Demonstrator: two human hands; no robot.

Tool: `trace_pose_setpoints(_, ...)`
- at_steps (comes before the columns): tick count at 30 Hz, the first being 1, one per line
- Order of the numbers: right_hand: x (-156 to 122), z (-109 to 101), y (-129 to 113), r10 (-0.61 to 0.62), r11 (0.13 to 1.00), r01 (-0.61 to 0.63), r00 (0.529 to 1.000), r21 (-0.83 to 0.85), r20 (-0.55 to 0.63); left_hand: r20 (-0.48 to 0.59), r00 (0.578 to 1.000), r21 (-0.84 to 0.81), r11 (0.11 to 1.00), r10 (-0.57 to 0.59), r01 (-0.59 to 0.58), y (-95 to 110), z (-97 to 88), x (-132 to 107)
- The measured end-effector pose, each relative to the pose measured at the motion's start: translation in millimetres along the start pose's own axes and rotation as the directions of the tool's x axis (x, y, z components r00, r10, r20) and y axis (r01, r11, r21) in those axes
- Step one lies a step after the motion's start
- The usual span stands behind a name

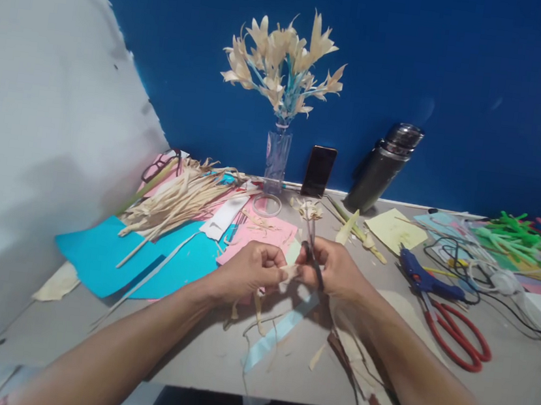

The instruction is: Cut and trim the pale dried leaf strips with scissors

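Observation:
My left hand (251, 267) is closed in a pinch on a small pale strip of dried husk (289, 272) above the middle of the table. Close beside it, my right hand (338, 269) has its fingers through the dark handles of a small pair of scissors (312, 255). The blades point up and away from me, clear of the strip. My right fingertips meet the strip's other end, though I cannot tell how firmly. Beneath the hands lie a light blue ribbon (278, 335) and thin husk scraps. Pink paper (267, 231) sits just beyond my left hand.
Husk flowers (281, 59) stand in a clear bottle (276, 157) by the blue wall, beside a phone (319, 171) and a leaning flask (383, 167). Left is a husk pile (182, 198) on blue paper (101, 254); right, a glue gun (427, 274), red-handled scissors (461, 337) and cables.

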State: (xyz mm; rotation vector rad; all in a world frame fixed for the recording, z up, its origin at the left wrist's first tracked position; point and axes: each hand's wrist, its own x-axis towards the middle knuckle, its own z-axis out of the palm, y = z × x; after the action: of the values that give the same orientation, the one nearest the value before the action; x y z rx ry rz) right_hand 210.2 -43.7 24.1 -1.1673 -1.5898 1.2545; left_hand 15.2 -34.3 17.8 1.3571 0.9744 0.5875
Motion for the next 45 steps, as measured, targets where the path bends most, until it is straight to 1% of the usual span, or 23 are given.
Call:
trace_pose_setpoints(3, 4, -15, 1, 0.059, 0.998, -0.058, 0.996, 0.018, -0.059, -0.011, 1.000, -0.170, 0.985, -0.015, 0.013, -2, -1.3, 3)
trace_pose_setpoints(4, 5, -20, 1, 0.063, 0.997, -0.060, 0.996, 0.038, -0.069, -0.012, 1.000, -0.232, 0.973, -0.017, 0.013, -3, -1.6, 4)
trace_pose_setpoints(6, 5, -24, -1, 0.039, 0.992, -0.034, 0.998, 0.119, -0.042, -0.010, 1.000, -0.310, 0.951, -0.010, 0.006, -5, -1.9, 6)
trace_pose_setpoints(7, 5, -22, -2, 0.026, 0.987, -0.024, 1.000, 0.156, -0.013, -0.010, 1.000, -0.314, 0.949, -0.005, 0.002, -5, -1.8, 7)
trace_pose_setpoints(9, 2, -13, -2, 0.034, 0.985, -0.039, 0.999, 0.170, 0.030, -0.022, 1.000, -0.258, 0.966, -0.002, -0.004, -6, -1.2, 7)
trace_pose_setpoints(11, 1, -2, 0, 0.025, 0.992, -0.022, 1.000, 0.121, -0.017, -0.043, 0.999, -0.164, 0.986, 0.003, -0.010, -6, -0.4, 6)
trace_pose_setpoints(13, 2, 1, 1, -0.003, 0.999, 0.006, 0.996, 0.034, -0.087, -0.057, 0.998, -0.116, 0.993, 0.013, -0.019, -6, 0.3, 5)
trace_pose_setpoints(15, 5, -3, 2, 0.005, 1.000, -0.004, 0.987, 0.011, -0.162, -0.067, 0.998, -0.179, 0.984, 0.006, -0.018, -4, 0.9, 5)
trace_pose_setpoints(17, 7, -11, 2, 0.050, 0.998, -0.038, 0.976, 0.058, -0.214, -0.086, 0.996, -0.302, 0.953, -0.013, -0.014, -2, 1.6, 5)
trace_pose_setpoints(18, 8, -13, 2, 0.069, 0.995, -0.052, 0.974, 0.085, -0.218, -0.108, 0.994, -0.365, 0.931, -0.012, -0.029, -1, 2.0, 5)
trace_pose_setpoints(19, 8, -13, 2, 0.089, 0.991, -0.068, 0.978, 0.111, -0.190, -0.133, 0.991, -0.420, 0.906, -0.004, -0.053, 1, 2.5, 5)
trace_pose_setpoints(21, 7, -6, 4, 0.105, 0.986, -0.084, 0.985, 0.145, -0.138, -0.174, 0.984, -0.504, 0.857, 0.024, -0.110, 2, 3.4, 6)
trace_pose_setpoints(23, 4, 6, 8, 0.066, 0.993, -0.062, 0.997, 0.099, -0.036, -0.171, 0.984, -0.558, 0.818, 0.048, -0.137, 3, 4.2, 6)
trace_pose_setpoints(25, 0, 18, 11, 0.030, 0.997, -0.036, 0.996, 0.064, 0.089, -0.200, 0.977, -0.586, 0.792, 0.066, -0.173, 2, 4.4, 6)
trace_pose_setpoints(28, -4, 29, 14, 0.045, 0.996, -0.057, 0.986, 0.068, 0.163, -0.282, 0.955, -0.593, 0.767, 0.088, -0.246, -1, 3.7, 7)
trace_pose_setpoints(31, -5, 33, 16, 0.035, 0.994, -0.054, 0.981, 0.093, 0.191, -0.279, 0.954, -0.579, 0.775, 0.106, -0.255, -3, 3.4, 7)
trace_pose_setpoints(34, -6, 36, 17, 0.037, 0.994, -0.052, 0.986, 0.092, 0.160, -0.300, 0.948, -0.548, 0.795, 0.106, -0.262, -3, 4.5, 7)
trace_pose_setpoints(37, -6, 38, 19, 0.094, 0.991, -0.105, 0.988, 0.084, 0.124, -0.345, 0.932, -0.503, 0.817, 0.109, -0.282, 0, 5.8, 4)
trace_pose_setpoints(41, -6, 39, 18, 0.153, 0.984, -0.161, 0.984, 0.083, 0.094, -0.409, 0.905, -0.387, 0.876, 0.118, -0.289, 3, 7.0, 2)
trace_pose_setpoints(45, -6, 40, 19, 0.156, 0.982, -0.165, 0.983, 0.090, 0.093, -0.433, 0.893, -0.380, 0.874, 0.122, -0.303, 4, 9.3, 2)
